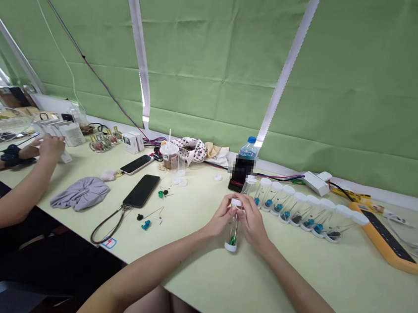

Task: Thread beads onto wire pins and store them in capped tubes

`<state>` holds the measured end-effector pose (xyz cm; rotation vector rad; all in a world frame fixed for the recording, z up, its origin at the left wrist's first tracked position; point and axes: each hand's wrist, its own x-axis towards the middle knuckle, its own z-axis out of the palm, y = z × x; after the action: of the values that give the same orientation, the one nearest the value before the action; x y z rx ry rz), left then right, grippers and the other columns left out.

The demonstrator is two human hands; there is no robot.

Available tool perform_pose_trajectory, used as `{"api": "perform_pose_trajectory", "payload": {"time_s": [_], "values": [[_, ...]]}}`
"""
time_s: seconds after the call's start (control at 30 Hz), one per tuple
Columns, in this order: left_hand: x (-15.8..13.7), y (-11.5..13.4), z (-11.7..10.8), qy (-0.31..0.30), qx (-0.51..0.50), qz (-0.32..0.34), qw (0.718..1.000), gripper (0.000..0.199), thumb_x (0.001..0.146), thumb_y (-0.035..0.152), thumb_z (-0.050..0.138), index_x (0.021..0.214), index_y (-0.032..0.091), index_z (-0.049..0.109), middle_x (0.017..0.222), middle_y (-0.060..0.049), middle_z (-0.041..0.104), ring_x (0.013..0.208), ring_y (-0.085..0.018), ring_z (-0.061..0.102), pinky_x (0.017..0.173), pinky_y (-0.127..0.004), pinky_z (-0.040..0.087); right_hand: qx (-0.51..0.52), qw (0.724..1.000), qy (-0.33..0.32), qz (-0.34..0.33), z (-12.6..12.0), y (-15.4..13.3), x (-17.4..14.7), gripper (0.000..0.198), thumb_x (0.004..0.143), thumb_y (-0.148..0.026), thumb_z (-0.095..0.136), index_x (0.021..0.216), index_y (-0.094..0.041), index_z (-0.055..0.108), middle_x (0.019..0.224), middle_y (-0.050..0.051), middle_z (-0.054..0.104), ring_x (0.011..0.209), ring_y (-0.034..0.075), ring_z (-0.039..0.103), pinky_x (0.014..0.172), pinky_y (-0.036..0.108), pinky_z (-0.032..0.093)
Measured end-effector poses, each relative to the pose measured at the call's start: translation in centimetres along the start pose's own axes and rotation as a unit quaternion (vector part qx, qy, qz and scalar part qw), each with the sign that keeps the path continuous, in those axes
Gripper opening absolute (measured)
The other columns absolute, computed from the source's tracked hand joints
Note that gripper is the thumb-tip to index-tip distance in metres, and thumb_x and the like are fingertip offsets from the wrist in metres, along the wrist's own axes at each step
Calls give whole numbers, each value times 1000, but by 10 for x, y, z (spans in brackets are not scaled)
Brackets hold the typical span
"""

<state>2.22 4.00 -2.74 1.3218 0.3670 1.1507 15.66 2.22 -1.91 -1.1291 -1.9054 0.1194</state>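
Upright between my two hands is a clear tube [233, 229] with a white cap and white base, a small green piece and thin wire inside. My left hand [221, 213] is closed around its upper left side. From the right, my right hand [253, 221] wraps the same tube near the cap. A curved row of similar capped tubes [298, 208], most with blue pieces inside, stands to the right. Left of my hands lie a loose blue piece [145, 225] with a black knob and bent wire, and a green piece [160, 194] beside another black knob.
A black phone [141, 191] with a strap, another phone [137, 164] and a grey cloth [80, 193] lie to the left. An orange power strip [387, 240] bounds the right. A drink cup [169, 155] stands behind. Another person's hands [51, 147] handle small white boxes at far left.
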Motion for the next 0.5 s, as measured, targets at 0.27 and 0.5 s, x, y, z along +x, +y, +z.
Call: {"api": "perform_pose_trajectory", "payload": {"time_s": [0.27,0.5], "values": [[4,9,-5,-12,-11,25,1000,44,78,42,60,113,20,44,110,-9,53,101,-19,51,91,-34,40,-36,991,35,-122,10,0,-9,59,87,-34,50,138,-23,21,137,14,35,127,30,35,99,54,36],[0,-1,-5,-31,6,-49,998,53,79,64,42,90,14,58,85,-9,58,79,-18,55,73,-31,44,-56,984,36,-163,17,1,-12,58,83,-23,54,133,-25,25,137,14,37,127,31,37,96,55,41]]}}
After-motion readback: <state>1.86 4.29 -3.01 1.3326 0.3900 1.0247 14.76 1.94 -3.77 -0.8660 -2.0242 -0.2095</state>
